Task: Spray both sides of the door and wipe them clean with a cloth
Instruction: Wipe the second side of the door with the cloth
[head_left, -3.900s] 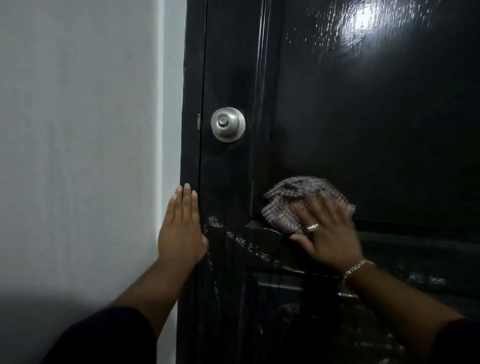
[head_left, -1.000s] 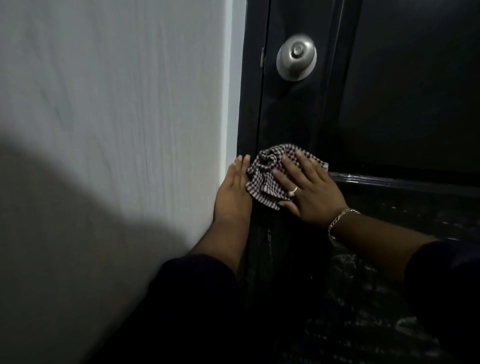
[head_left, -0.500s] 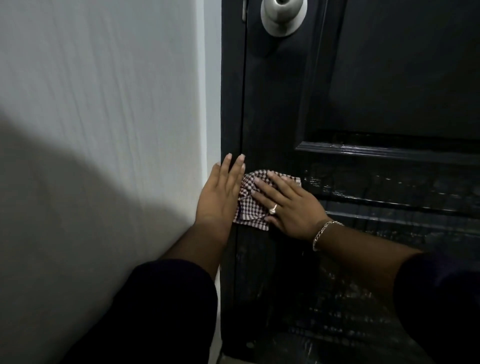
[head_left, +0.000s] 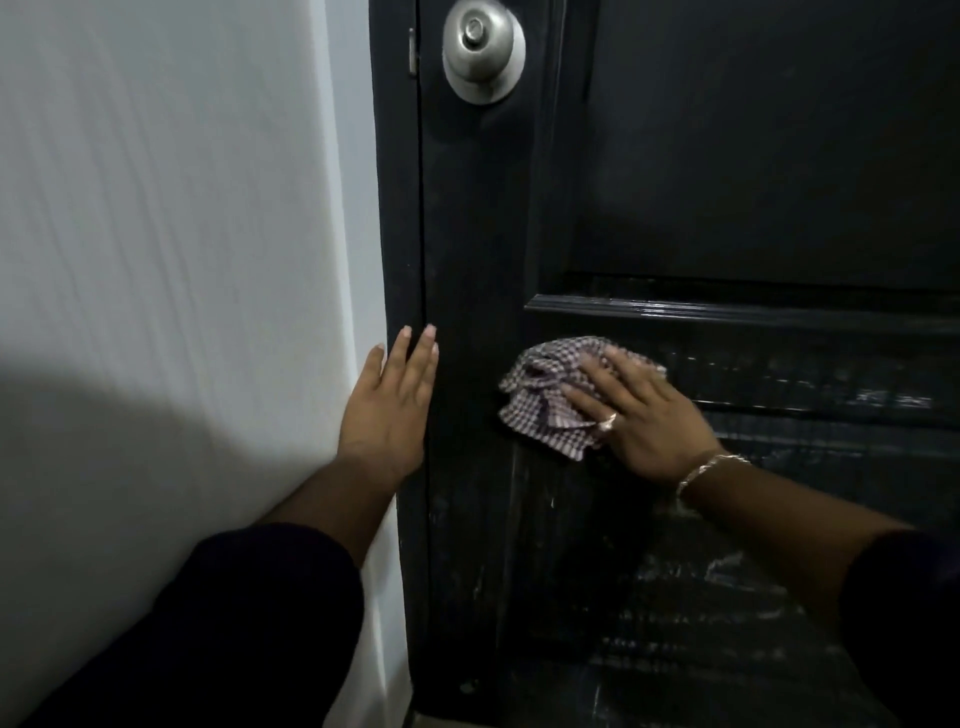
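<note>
A black panelled door (head_left: 727, 171) fills the right of the view, with a round silver knob (head_left: 483, 49) near the top. My right hand (head_left: 644, 415) lies flat on a crumpled checked cloth (head_left: 545, 400) and presses it against the door just below the panel moulding. My left hand (head_left: 389, 410) rests flat with fingers together on the black door frame (head_left: 397, 218), apart from the cloth. Wet streaks show on the lower door (head_left: 675, 597). No spray bottle is in view.
A white wall (head_left: 166, 234) covers the left half of the view, with my shadow across its lower part. A strip of floor (head_left: 431, 721) shows at the bottom under the door.
My right hand has slid the cloth to the right, away from my left hand and onto the door panel. My left hand stays on the frame. The view has tilted slightly up.
</note>
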